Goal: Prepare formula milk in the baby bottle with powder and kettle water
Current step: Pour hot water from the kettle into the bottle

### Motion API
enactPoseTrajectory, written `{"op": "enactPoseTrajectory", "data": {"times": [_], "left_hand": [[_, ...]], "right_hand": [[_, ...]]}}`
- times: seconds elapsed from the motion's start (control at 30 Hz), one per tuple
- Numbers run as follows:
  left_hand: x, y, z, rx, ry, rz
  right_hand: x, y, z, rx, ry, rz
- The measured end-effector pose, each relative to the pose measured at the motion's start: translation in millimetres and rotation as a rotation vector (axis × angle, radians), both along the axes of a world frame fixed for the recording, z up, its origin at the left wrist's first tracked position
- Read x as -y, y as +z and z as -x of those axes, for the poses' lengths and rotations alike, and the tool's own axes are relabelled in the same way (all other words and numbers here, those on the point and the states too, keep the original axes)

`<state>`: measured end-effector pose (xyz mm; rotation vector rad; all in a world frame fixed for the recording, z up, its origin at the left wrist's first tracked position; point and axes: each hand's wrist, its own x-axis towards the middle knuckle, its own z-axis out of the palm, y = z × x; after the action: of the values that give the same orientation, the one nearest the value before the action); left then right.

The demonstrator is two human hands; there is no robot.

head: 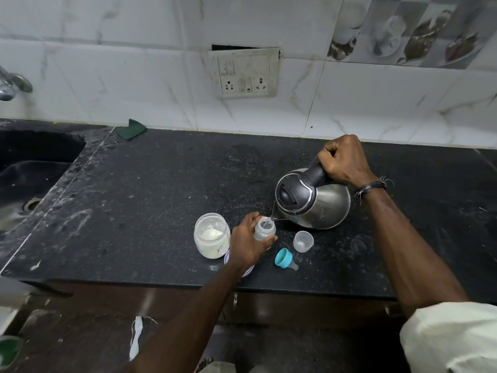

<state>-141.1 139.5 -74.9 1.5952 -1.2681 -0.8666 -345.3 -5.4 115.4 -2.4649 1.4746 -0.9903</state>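
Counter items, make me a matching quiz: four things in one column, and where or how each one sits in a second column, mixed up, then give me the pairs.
Things:
1. kettle
2. bottle
3. powder jar
4. teat

States:
A. lying on its side on the counter, off the bottle
B. tilted by the right hand, spout at the bottle mouth
C. open, standing left of the left hand
D. held upright by the left hand, no top on

Pairs: 1-B, 2-D, 3-C, 4-A
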Motion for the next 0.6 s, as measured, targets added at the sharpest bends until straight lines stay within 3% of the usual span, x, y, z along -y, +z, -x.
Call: {"op": "enactPoseTrajectory", "data": {"times": [0.6], "left_hand": [[-0.3, -2.0, -1.3, -0.031, -0.011, -0.006]], "right_hand": [[2.3, -0.5, -0.8, -0.016, -0.024, -0.003]]}}
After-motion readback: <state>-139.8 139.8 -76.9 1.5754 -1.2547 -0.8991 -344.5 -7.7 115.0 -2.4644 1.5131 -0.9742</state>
